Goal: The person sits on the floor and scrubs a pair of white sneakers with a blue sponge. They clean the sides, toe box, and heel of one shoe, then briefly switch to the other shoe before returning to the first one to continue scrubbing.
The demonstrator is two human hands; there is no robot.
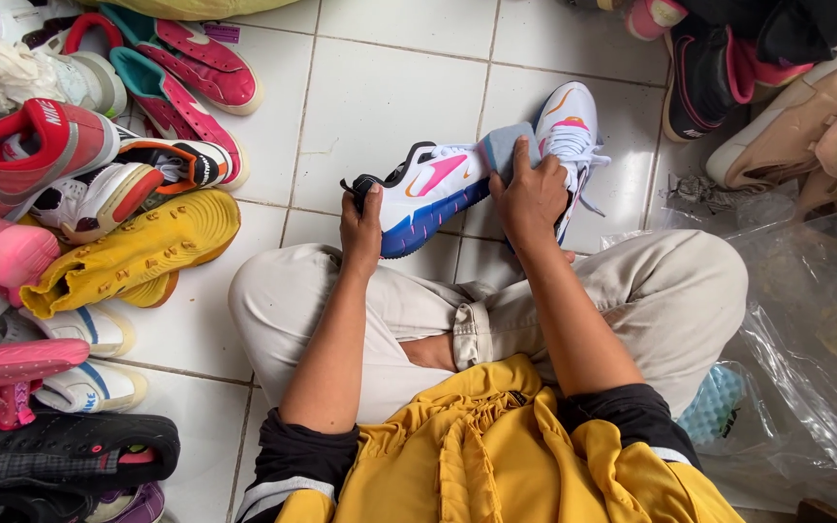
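I sit cross-legged on a white tiled floor. My left hand grips the heel of a white sneaker with a pink mark and a blue sole, held on its side above my knees. My right hand presses a grey-blue sponge against the middle of that sneaker. A second matching white sneaker lies on the floor just behind my right hand, its laces loose.
A pile of shoes fills the left: a yellow boot, red sneaker, pink-and-teal shoes, black sandal. More shoes lie at the top right. Crumpled clear plastic bags sit at the right, over a blue textured object.
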